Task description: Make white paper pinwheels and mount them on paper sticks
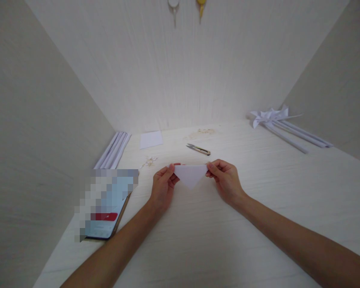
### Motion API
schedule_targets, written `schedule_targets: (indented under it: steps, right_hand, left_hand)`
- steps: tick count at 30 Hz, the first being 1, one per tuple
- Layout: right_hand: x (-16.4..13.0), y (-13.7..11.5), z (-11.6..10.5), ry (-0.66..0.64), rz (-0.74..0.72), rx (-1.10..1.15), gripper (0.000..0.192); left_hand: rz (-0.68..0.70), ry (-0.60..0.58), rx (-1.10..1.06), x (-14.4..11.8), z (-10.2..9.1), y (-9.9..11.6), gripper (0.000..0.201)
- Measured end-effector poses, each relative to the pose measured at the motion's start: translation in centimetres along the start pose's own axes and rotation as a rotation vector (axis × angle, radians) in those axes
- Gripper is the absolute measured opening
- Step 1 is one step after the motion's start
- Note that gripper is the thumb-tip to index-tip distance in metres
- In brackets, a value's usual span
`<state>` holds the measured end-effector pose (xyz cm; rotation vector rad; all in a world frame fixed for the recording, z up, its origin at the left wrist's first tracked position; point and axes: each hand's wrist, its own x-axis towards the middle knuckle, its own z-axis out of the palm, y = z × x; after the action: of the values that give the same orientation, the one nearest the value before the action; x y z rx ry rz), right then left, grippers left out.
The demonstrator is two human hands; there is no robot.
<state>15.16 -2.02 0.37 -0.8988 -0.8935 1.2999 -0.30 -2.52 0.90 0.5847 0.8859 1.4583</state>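
Observation:
A white sheet of paper folded into a triangle (191, 175) is held between my two hands, its long edge at the top and its point toward me. My left hand (164, 184) pinches the left corner between thumb and fingers. At the opposite corner, my right hand (226, 180) grips the paper the same way. Just beyond the paper lies a pair of thread snips (198, 149), blades pointing left. A flat white paper square (151, 139) rests farther back on the left.
On the left, a phone (108, 208), partly blurred, lies near several rolled paper sticks (113, 150). Paper pinwheels (270, 116) on sticks lie at the back right. Small scraps (150, 161) are scattered on the white table (198, 240). Two hooks (201, 8) hang on the back wall.

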Motion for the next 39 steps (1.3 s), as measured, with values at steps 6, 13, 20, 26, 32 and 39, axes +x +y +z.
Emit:
schedule_targets:
  steps: [6,13,20,26,32,39]
  right_hand:
    - [-0.08,-0.12,0.34,0.011,0.080,0.094,0.022]
    - [0.01,0.01,0.37,-0.010,0.057,0.049,0.021]
    - [0.10,0.23,0.26,-0.004,0.020,0.018,0.020]
    - [0.03,0.30,0.27,-0.014,-0.009,-0.062,0.021]
    - [-0.10,0.14,0.33,-0.028,-0.005,-0.083,0.020]
    - [-0.13,-0.10,0.33,-0.030,0.025,-0.075,0.022]
  left_hand:
    - [-0.023,-0.008,-0.039,-0.15,-0.01,-0.05,0.020]
    - [-0.021,-0.005,-0.011,-0.32,0.18,0.06,0.022]
    - [-0.030,-0.070,0.098,-0.58,0.27,-0.32,0.035]
    - [-0.029,-0.101,0.227,-0.96,0.58,-0.24,0.029]
    - [-0.045,-0.084,0.207,-0.90,0.55,-0.37,0.028]
    - [-0.067,-0.072,0.139,-0.58,0.41,-0.40,0.029]
